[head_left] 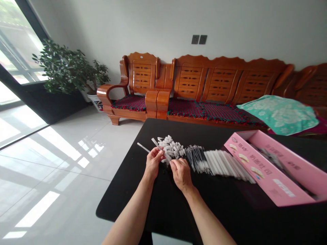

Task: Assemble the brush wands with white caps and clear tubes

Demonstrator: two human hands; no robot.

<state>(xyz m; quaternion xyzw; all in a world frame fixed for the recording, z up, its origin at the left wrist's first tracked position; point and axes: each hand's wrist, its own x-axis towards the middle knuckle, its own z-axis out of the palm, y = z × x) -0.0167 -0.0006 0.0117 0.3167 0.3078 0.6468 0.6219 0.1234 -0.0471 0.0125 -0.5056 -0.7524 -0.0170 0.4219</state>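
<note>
My left hand (154, 162) is closed around a slim white tube (156, 143), much like a pen barrel, which slants up and left out of the fingers. Close beside it, my right hand (182, 173) is pinched near the tube's lower end; what its fingertips grip is too small to make out. Just beyond both hands lies a heap of short white caps (175, 149). Another thin white tube (143, 147) rests left of my left hand. Right of the heap are thin dark-and-pale sticks like pen refills (196, 158), then a row of long white tubes (226, 164).
A pink open box (260, 170) with grey items inside stands on the right of the black table (127, 197). Behind the table is a wooden sofa (222, 81) with a green towel (281, 114) on it. A potted plant (68, 69) stands back left.
</note>
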